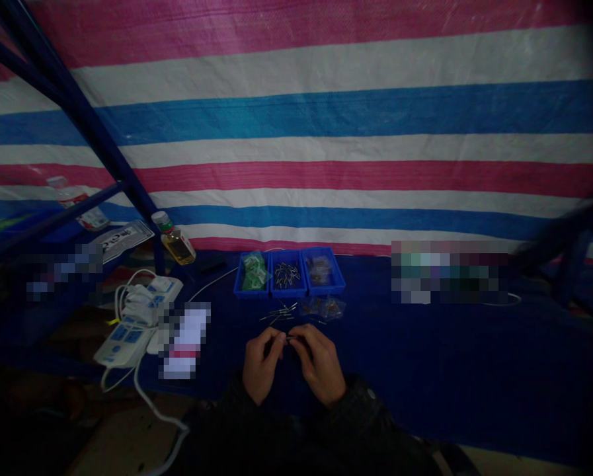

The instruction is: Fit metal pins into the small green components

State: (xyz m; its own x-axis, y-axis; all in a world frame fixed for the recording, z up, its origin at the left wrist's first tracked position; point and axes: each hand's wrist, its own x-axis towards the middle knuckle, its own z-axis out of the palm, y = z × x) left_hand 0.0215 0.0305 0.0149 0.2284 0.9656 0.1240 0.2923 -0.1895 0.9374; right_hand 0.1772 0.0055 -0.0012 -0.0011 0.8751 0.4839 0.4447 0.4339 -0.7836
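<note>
Pinched between the left hand (262, 365) and right hand (318, 365), fingers curled almost closed, a tiny metal pin (291, 338), long axis running roughly left to right; loose pins (277, 316) just beyond both hands, blue trays (289, 273) farther off.

Small metal pin (291, 338), level, between left hand (262, 365) and right hand (318, 365)
</note>
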